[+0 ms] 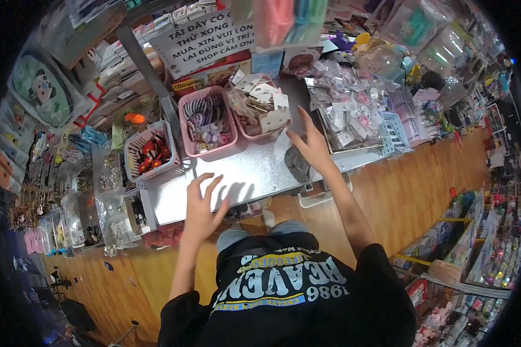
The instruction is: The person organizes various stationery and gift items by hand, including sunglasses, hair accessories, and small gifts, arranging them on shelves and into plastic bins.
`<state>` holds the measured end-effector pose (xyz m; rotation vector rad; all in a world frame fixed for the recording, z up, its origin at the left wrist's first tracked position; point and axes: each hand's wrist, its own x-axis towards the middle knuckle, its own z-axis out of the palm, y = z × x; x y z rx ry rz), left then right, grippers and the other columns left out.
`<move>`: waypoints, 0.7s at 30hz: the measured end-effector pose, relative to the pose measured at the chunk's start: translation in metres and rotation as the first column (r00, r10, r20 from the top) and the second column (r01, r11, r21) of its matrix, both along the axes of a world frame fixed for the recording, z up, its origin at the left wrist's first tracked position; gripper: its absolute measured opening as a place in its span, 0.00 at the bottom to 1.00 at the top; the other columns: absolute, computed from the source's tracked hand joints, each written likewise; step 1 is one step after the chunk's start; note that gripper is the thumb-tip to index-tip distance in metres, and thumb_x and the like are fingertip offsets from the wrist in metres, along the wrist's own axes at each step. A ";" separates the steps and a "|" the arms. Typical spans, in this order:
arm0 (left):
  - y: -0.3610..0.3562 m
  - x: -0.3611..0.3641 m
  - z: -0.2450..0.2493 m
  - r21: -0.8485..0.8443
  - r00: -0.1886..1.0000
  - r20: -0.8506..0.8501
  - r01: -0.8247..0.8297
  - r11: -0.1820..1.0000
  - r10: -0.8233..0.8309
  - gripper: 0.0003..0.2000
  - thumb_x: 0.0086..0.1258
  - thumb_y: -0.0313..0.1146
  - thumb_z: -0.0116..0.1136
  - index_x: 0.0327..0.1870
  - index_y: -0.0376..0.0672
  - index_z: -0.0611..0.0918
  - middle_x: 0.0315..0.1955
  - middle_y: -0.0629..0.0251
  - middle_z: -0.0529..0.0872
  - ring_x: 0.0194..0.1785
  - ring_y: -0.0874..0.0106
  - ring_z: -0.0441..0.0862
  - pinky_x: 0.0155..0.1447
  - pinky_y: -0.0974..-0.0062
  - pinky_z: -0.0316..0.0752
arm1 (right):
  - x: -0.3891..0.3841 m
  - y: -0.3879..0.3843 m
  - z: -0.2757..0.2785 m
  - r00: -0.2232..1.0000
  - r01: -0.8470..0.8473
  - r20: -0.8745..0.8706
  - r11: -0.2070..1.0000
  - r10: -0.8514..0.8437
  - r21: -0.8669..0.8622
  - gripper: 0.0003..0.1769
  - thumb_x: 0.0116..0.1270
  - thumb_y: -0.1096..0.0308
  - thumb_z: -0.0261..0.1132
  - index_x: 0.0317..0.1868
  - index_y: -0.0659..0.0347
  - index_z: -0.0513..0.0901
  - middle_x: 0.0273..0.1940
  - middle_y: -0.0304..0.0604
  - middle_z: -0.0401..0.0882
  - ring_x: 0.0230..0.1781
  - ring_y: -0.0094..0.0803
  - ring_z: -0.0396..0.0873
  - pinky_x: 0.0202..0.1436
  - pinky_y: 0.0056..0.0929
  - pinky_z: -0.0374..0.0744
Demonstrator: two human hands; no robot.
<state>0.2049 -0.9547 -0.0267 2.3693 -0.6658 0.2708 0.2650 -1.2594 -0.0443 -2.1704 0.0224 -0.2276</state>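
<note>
My left hand (204,203) is over the front part of the white shelf (249,165), fingers spread and holding nothing. My right hand (311,143) reaches up beside the pink basket of carded items (259,104), its fingers apart and empty. A dark grey object (297,164) lies on the shelf just below that hand. Left of this basket stands a second pink basket (207,151) with dark striped pieces and small colourful items. Farther left, a pale basket (150,172) holds red and black items.
A printed sign (205,43) stands behind the baskets. Right of them lies a tray heaped with plastic-wrapped items (353,110). Hanging packets (289,23) come down at the top centre. Bagged goods (107,191) crowd the left, and racks (457,243) stand at the lower right.
</note>
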 end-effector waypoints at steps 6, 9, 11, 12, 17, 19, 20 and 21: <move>-0.082 -0.014 -0.018 -0.085 0.978 -0.083 0.186 0.979 -0.193 0.19 0.59 0.29 0.61 0.53 0.42 0.77 0.48 0.56 0.76 0.53 0.57 0.73 0.57 0.62 0.68 | -0.080 -0.028 0.019 0.998 0.062 0.022 0.998 -0.062 0.014 0.18 0.64 0.66 0.63 0.52 0.65 0.76 0.48 0.50 0.80 0.45 0.43 0.80 0.48 0.32 0.75; -0.101 -0.030 -0.021 -0.104 0.979 -0.049 0.190 0.976 -0.196 0.17 0.59 0.31 0.61 0.51 0.44 0.77 0.48 0.57 0.76 0.52 0.60 0.74 0.57 0.62 0.67 | -0.107 -0.047 0.013 0.992 0.127 -0.003 0.992 -0.127 -0.002 0.11 0.65 0.70 0.62 0.46 0.66 0.79 0.39 0.49 0.83 0.39 0.36 0.81 0.44 0.29 0.76; -0.074 -0.039 -0.022 -0.072 0.996 0.080 -0.037 0.997 0.042 0.21 0.56 0.32 0.63 0.53 0.42 0.76 0.47 0.59 0.76 0.50 0.59 0.74 0.57 0.61 0.66 | -0.117 -0.057 0.003 0.985 0.171 -0.004 0.984 -0.171 -0.047 0.09 0.66 0.72 0.61 0.44 0.66 0.80 0.37 0.48 0.83 0.37 0.33 0.81 0.43 0.27 0.76; -0.046 -0.049 -0.023 -0.006 0.940 0.125 -0.320 0.948 0.318 0.20 0.57 0.32 0.63 0.52 0.41 0.75 0.50 0.59 0.75 0.49 0.61 0.75 0.58 0.61 0.66 | -0.119 -0.061 -0.003 0.978 0.207 -0.008 0.977 -0.208 -0.045 0.08 0.66 0.73 0.60 0.44 0.66 0.80 0.36 0.47 0.83 0.37 0.32 0.81 0.43 0.27 0.76; 0.117 -0.077 -0.046 0.043 0.367 0.350 -0.926 0.376 0.862 0.27 0.57 0.40 0.68 0.55 0.37 0.72 0.54 0.50 0.64 0.56 0.55 0.67 0.60 0.60 0.65 | -0.118 -0.072 -0.019 0.973 0.226 0.041 0.974 -0.226 -0.002 0.06 0.67 0.74 0.58 0.41 0.68 0.80 0.33 0.45 0.82 0.36 0.31 0.81 0.42 0.26 0.76; 0.132 -0.074 -0.057 0.069 0.410 0.120 -0.912 0.404 0.904 0.29 0.53 0.43 0.72 0.55 0.41 0.74 0.54 0.51 0.64 0.56 0.53 0.66 0.60 0.60 0.64 | -0.109 -0.065 -0.020 0.979 0.193 0.057 0.981 -0.194 0.019 0.06 0.67 0.75 0.57 0.40 0.68 0.79 0.33 0.45 0.82 0.36 0.31 0.81 0.42 0.26 0.76; 0.131 -0.071 -0.058 0.003 0.400 0.089 -0.916 0.401 0.912 0.21 0.56 0.42 0.69 0.48 0.43 0.79 0.55 0.49 0.66 0.58 0.52 0.66 0.61 0.60 0.63 | -0.105 -0.062 -0.020 0.987 0.138 0.073 0.990 -0.141 0.039 0.06 0.68 0.75 0.57 0.40 0.68 0.79 0.33 0.45 0.82 0.35 0.31 0.81 0.42 0.26 0.76; 0.133 -0.071 -0.059 0.001 0.382 0.090 -0.924 0.383 0.920 0.21 0.56 0.42 0.69 0.48 0.43 0.79 0.55 0.49 0.66 0.58 0.52 0.66 0.61 0.60 0.63 | -0.100 -0.058 -0.019 0.992 0.086 0.090 0.995 -0.091 0.057 0.06 0.68 0.75 0.56 0.40 0.68 0.79 0.33 0.46 0.82 0.35 0.31 0.81 0.43 0.26 0.76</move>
